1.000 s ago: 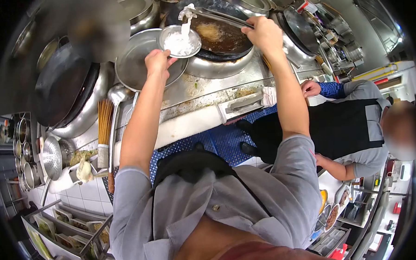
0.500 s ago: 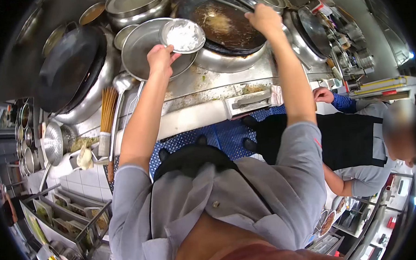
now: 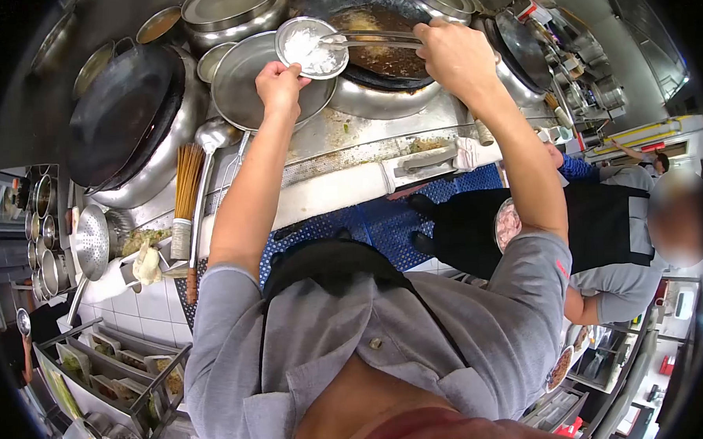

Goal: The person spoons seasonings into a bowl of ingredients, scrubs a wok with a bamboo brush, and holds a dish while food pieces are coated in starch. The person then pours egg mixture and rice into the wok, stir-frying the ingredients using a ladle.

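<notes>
My left hand (image 3: 279,89) grips the rim of a small metal bowl (image 3: 310,22). Inside the bowl lie white, powdery-looking pieces (image 3: 313,55); their kind I cannot make out. Closed around metal tongs (image 3: 387,41), my right hand (image 3: 460,54) holds them nearly level, their tips in among the white pieces. Behind the tongs is a wok of brown oil (image 3: 396,62) with a pale, frothy patch. Below the bowl, a wide metal strainer or pan (image 3: 240,87) rests on the stove top.
To the left sit a dark empty wok (image 3: 123,104), a ladle (image 3: 211,139), a bamboo brush (image 3: 183,180) and a perforated skimmer (image 3: 91,243). A co-worker in a black apron (image 3: 603,224) stands close on my right, near a bowl of pinkish pieces (image 3: 507,224).
My right hand has brought the tongs from over the oil wok leftward into the bowl. My left hand has shifted slightly, still holding the bowl. A bowl of pinkish pieces now shows by the co-worker.
</notes>
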`<control>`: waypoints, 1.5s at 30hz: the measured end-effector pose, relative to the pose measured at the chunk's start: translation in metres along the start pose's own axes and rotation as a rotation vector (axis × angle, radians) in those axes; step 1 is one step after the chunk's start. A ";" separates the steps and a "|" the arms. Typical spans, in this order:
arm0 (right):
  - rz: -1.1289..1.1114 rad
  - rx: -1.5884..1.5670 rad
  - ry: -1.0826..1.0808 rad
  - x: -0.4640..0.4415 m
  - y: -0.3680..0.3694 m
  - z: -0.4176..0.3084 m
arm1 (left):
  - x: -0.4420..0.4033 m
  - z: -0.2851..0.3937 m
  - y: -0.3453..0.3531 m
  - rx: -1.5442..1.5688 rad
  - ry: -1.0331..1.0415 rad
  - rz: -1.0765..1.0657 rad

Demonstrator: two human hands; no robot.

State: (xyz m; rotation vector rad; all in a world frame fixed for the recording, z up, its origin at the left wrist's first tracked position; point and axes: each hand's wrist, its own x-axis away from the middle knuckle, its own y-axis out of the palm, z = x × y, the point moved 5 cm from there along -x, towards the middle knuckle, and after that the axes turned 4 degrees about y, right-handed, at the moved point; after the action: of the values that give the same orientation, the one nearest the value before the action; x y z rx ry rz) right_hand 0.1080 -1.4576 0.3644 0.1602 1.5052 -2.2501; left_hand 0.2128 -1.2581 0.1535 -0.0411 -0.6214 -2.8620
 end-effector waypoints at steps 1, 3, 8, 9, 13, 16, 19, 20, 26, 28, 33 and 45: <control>-0.023 -0.021 0.028 0.003 -0.002 0.004 | -0.002 -0.003 0.002 0.008 -0.028 0.006; -0.002 -0.098 0.110 0.006 0.004 0.020 | -0.007 -0.010 0.008 0.018 -0.085 0.012; 0.016 -0.163 0.333 0.002 0.042 0.065 | -0.014 -0.032 0.023 0.003 -0.190 -0.018; 0.019 -0.164 0.361 0.000 0.053 0.073 | -0.014 -0.035 0.024 -0.001 -0.218 -0.033; -0.050 -0.144 0.508 -0.013 0.111 0.097 | -0.002 -0.031 0.022 0.022 -0.257 0.005; -0.184 -0.142 0.571 -0.023 0.165 0.106 | -0.005 -0.036 0.020 0.049 -0.223 -0.006; -0.193 -0.193 0.505 -0.025 0.166 0.096 | -0.005 -0.032 0.014 0.065 -0.179 0.007; -0.185 -0.207 0.503 -0.024 0.146 0.092 | -0.006 -0.029 0.013 0.065 -0.163 0.010; -0.162 -0.230 0.271 0.006 0.019 0.054 | -0.025 -0.016 0.014 -0.048 0.018 -0.009; -0.205 -0.227 0.182 0.011 -0.003 0.035 | -0.025 -0.011 0.018 -0.064 0.079 -0.026; -0.161 -0.137 0.183 0.007 0.001 0.025 | -0.021 -0.011 0.034 -0.063 0.179 -0.040; -0.247 -0.168 0.426 -0.029 0.160 0.112 | -0.018 -0.016 0.019 -0.062 -0.024 0.040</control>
State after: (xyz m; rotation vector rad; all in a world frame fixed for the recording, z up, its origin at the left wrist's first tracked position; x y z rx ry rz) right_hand 0.2146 -1.6024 0.2827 0.4481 2.0240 -2.3669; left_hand 0.2345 -1.2778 0.1449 -0.0965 -0.5298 -2.8456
